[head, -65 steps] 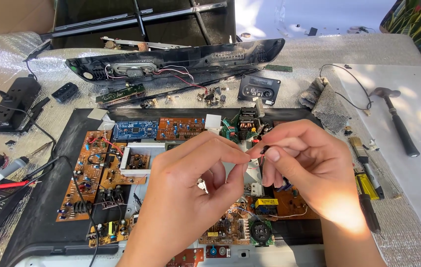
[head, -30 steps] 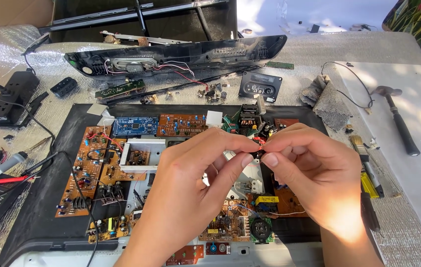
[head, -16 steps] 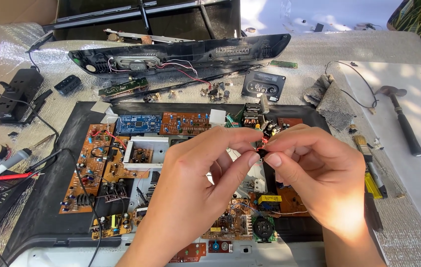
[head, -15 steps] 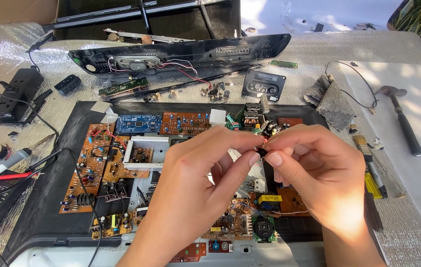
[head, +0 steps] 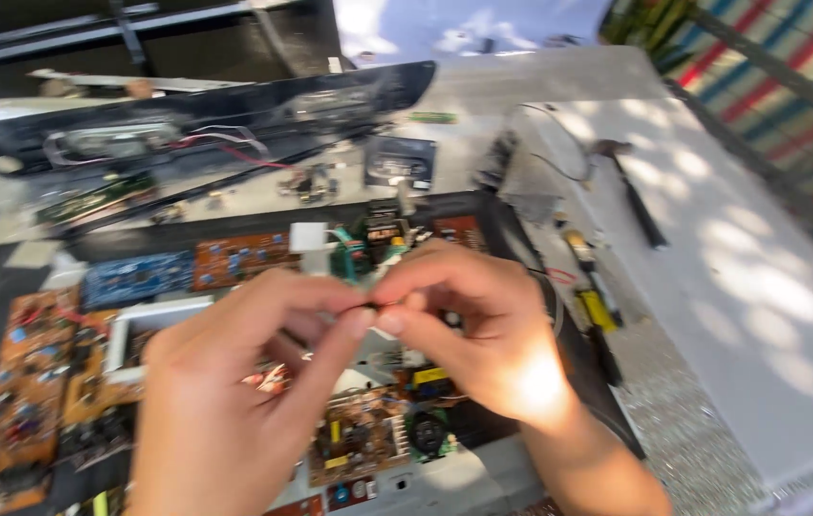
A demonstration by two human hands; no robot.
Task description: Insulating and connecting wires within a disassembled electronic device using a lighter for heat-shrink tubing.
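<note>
My left hand (head: 225,392) and my right hand (head: 469,330) meet fingertip to fingertip over an opened electronic device. Together they pinch a tiny dark part (head: 375,306), too small and blurred to name. Below them lie brown circuit boards (head: 34,382), a blue board (head: 134,277) and another brown board (head: 235,258) in a black casing (head: 512,239). A white connector block (head: 309,237) sits just beyond my fingers. The view is blurred by motion.
A long black front panel (head: 235,105) with red and white wires lies at the back. A hammer (head: 631,186) rests on the white table at the right. A yellow-handled tool (head: 593,296) lies beside the casing. Small loose parts (head: 306,182) are scattered behind.
The view has swung to the right and blurred, showing more of the white table and a striped surface. My hands keep the same pinch on the small part.
</note>
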